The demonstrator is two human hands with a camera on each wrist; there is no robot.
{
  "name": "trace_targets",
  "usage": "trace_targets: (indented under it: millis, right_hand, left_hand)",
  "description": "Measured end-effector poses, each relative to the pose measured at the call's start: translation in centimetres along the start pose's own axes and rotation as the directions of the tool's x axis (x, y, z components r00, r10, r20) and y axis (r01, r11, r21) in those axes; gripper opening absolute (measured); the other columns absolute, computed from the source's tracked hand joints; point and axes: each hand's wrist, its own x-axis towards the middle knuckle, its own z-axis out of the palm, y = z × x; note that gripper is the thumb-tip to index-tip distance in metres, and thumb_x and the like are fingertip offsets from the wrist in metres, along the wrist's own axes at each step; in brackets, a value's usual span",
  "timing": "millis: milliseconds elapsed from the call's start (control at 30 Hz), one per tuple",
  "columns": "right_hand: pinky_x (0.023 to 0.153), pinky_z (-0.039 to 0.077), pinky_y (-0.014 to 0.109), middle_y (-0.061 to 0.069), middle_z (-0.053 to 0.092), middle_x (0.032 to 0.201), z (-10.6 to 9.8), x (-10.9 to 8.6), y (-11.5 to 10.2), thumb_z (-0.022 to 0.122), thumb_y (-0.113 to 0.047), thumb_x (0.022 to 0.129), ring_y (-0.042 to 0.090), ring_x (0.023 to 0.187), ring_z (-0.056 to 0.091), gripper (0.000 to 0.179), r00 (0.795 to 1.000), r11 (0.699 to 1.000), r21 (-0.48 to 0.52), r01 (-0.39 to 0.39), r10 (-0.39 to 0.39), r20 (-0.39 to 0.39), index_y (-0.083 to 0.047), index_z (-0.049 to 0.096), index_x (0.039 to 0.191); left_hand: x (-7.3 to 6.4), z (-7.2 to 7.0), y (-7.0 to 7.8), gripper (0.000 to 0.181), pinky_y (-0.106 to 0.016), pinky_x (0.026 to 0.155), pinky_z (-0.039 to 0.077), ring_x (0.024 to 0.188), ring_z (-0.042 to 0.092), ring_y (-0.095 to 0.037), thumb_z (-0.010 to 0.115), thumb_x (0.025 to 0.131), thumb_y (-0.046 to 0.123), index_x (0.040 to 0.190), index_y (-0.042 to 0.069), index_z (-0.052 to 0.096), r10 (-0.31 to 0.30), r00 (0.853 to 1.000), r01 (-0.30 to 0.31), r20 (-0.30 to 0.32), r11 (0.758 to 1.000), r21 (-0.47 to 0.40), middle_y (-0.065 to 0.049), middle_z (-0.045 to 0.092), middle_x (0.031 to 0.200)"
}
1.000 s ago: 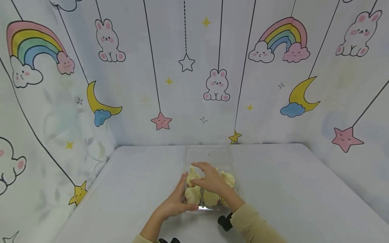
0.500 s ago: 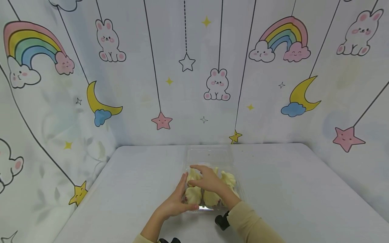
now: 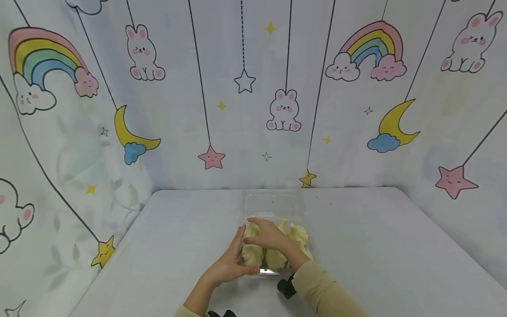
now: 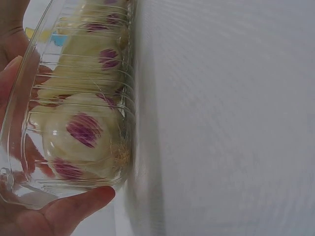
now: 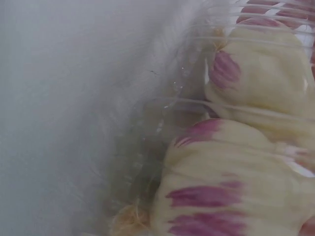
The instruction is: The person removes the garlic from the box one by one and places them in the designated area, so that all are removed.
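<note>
A clear plastic clamshell box (image 3: 271, 271) sits on the white table with several pale garlic bulbs (image 3: 276, 259) in it. Purple streaks and tufts of roots show on the bulbs through the ribbed wall in the left wrist view. My left hand (image 3: 226, 265) grips the box's near left corner, thumb along the front and fingers up the left side. Reaching across the bulbs, my right hand (image 3: 273, 235) has thumb and fingers round the back left garlic bulb (image 3: 252, 230). The right wrist view shows bulbs (image 5: 209, 182) close up behind the plastic.
The box's clear lid (image 3: 272, 203) lies folded back on the far side. Black wrist cameras (image 3: 286, 288) hang under the forearms. A patterned cloth wall (image 3: 245, 132) stands behind the table (image 3: 356, 246) and along both sides.
My right hand has shifted slightly left and lower around the back left bulb, uncovering more of the right-hand bulbs. The left hand and the box stay put.
</note>
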Motion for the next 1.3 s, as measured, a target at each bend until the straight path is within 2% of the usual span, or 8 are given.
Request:
trace_targets:
  millis: [367, 667, 800, 967, 1133, 1300]
  right_hand:
    - [0.097, 0.035, 0.053, 0.021, 0.045, 0.133, 0.4, 0.6, 0.0, 0.065, -0.030, 0.082, 0.039, 0.123, 0.039, 0.064, 1.000, 1.000, -0.011, 0.002, -0.002, -0.015, 0.003, 0.044, 0.133]
    - [0.095, 0.037, 0.054, 0.024, 0.043, 0.132, 0.7, 0.6, 0.2, 0.065, -0.033, 0.082, 0.041, 0.122, 0.039, 0.067, 0.999, 0.998, 0.061, -0.016, 0.019, -0.047, 0.002, 0.042, 0.134]
    - [0.090, 0.040, 0.054, 0.027, 0.041, 0.129, 1.1, 0.7, 0.5, 0.065, -0.034, 0.081, 0.041, 0.117, 0.041, 0.068, 0.995, 0.997, 0.067, -0.037, 0.042, -0.085, 0.000, 0.042, 0.135]
    - [0.087, 0.041, 0.055, 0.027, 0.043, 0.125, 1.2, 0.9, 0.7, 0.068, -0.029, 0.079, 0.041, 0.113, 0.044, 0.064, 0.986, 0.997, 0.073, -0.014, 0.025, -0.163, 0.000, 0.046, 0.131]
    - [0.080, 0.046, 0.050, 0.023, 0.047, 0.120, 1.2, 1.0, 0.8, 0.072, -0.025, 0.077, 0.035, 0.102, 0.049, 0.060, 0.972, 0.997, 0.075, 0.000, 0.018, -0.234, -0.002, 0.049, 0.128]
    - [0.074, 0.048, 0.044, 0.021, 0.047, 0.115, 1.1, 1.0, 0.7, 0.075, -0.027, 0.076, 0.029, 0.093, 0.050, 0.062, 0.967, 0.998, 0.069, -0.008, 0.025, -0.252, -0.002, 0.050, 0.127]
  left_hand:
    - [0.0, -0.1, 0.1, 0.112, -0.059, 0.097, 0.029, 0.129, 0.007, -0.054, 0.076, 0.075, 0.019, 0.146, 0.013, -0.011, -0.009, 1.000, 0.009, -0.002, 1.000, 0.002, -0.020, -0.018, 0.149]
    - [-0.1, -0.1, 0.2, 0.112, -0.060, 0.096, 0.030, 0.128, 0.009, -0.055, 0.076, 0.075, 0.019, 0.146, 0.014, -0.010, -0.013, 1.000, 0.013, -0.012, 1.000, 0.009, -0.020, -0.016, 0.149]
    - [0.0, -0.1, 0.1, 0.113, -0.059, 0.096, 0.031, 0.128, 0.010, -0.056, 0.077, 0.074, 0.018, 0.146, 0.014, -0.010, -0.011, 1.000, 0.011, -0.016, 1.000, 0.013, -0.021, -0.015, 0.149]
    - [0.1, 0.1, -0.1, 0.114, -0.060, 0.096, 0.029, 0.127, 0.013, -0.056, 0.077, 0.073, 0.019, 0.146, 0.013, -0.010, -0.016, 0.999, 0.017, -0.031, 0.999, 0.030, -0.022, -0.011, 0.149]
    - [0.1, 0.1, 0.0, 0.116, -0.060, 0.097, 0.028, 0.127, 0.016, -0.055, 0.078, 0.072, 0.019, 0.146, 0.011, -0.012, -0.016, 0.999, 0.018, -0.042, 0.999, 0.048, -0.023, -0.007, 0.150]
    - [0.1, 0.0, 0.0, 0.117, -0.060, 0.097, 0.028, 0.127, 0.015, -0.055, 0.078, 0.072, 0.019, 0.146, 0.011, -0.013, -0.018, 0.999, 0.019, -0.039, 0.999, 0.035, -0.021, -0.008, 0.150]
